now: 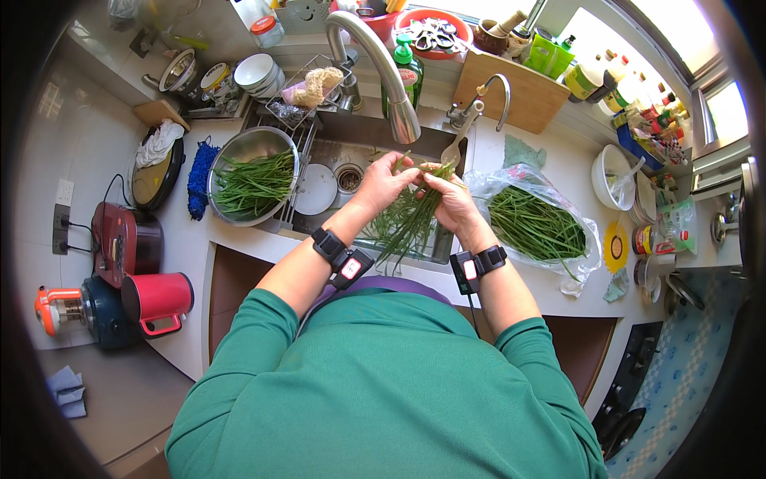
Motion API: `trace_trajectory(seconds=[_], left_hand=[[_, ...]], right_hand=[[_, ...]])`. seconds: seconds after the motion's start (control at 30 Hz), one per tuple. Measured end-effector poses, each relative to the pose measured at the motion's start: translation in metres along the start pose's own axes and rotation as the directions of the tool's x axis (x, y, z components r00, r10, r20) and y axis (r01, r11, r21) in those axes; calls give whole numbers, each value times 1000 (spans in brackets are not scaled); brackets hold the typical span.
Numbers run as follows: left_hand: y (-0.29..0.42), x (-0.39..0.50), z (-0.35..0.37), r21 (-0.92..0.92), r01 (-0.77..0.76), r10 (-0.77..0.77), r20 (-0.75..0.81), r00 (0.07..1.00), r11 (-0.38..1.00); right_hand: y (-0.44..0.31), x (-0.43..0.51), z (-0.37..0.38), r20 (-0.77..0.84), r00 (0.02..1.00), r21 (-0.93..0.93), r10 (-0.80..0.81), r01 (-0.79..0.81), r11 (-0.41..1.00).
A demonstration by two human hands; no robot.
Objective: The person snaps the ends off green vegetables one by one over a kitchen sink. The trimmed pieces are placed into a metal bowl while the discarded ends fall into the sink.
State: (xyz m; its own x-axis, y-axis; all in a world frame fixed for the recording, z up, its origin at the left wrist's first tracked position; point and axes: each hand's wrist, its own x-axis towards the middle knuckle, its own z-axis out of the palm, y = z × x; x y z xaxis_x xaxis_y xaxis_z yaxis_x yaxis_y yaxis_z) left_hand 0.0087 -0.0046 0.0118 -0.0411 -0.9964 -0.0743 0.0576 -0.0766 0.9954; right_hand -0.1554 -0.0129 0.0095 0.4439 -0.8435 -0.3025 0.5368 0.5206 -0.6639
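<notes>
Over the sink point(437, 129), my right hand point(452, 203) holds a bunch of long, thin green stalks point(413, 224) that look like garlic chives. Their leafy ends hang down towards the front of the basin. My left hand point(383, 182) meets the upper ends of the bunch, its thumb and fingertips pinched on a green strand. To the left, a metal bowl point(222, 206) holds more chives point(254, 185) and rests partly over the basin. A large pile of chives point(532, 224) lies in an opened clear plastic bag point(589, 248) on the right counter.
The arched faucet point(374, 51) rises behind my hands, with a smaller tap point(505, 99) to its right. A white plate point(315, 188) sits in the sink beside the drain point(349, 178). A green dish-soap bottle point(413, 75) and a wooden cutting board point(508, 93) stand at the back.
</notes>
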Motion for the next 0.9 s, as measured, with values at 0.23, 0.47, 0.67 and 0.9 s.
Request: trace_trajectory(seconds=[0.23,0.47,0.67,0.9], left_hand=[[16,6,17,471,-257,263,54,963,844],[16,13,1,-33,-88,84,-101,991,996],[48,15,-70,-457,-77,-55,-270,961,886],[51,0,-102,-453,-119,-39,-324,945,883]], right_hand=[[12,10,-8,75,994,-412,-76,100,906],[13,6,-3,1,1000,-542,-4,4,840],[21,4,-42,-83,997,-539,8,-51,841],[9,-1,-77,-346,937,-445,-57,-110,889]])
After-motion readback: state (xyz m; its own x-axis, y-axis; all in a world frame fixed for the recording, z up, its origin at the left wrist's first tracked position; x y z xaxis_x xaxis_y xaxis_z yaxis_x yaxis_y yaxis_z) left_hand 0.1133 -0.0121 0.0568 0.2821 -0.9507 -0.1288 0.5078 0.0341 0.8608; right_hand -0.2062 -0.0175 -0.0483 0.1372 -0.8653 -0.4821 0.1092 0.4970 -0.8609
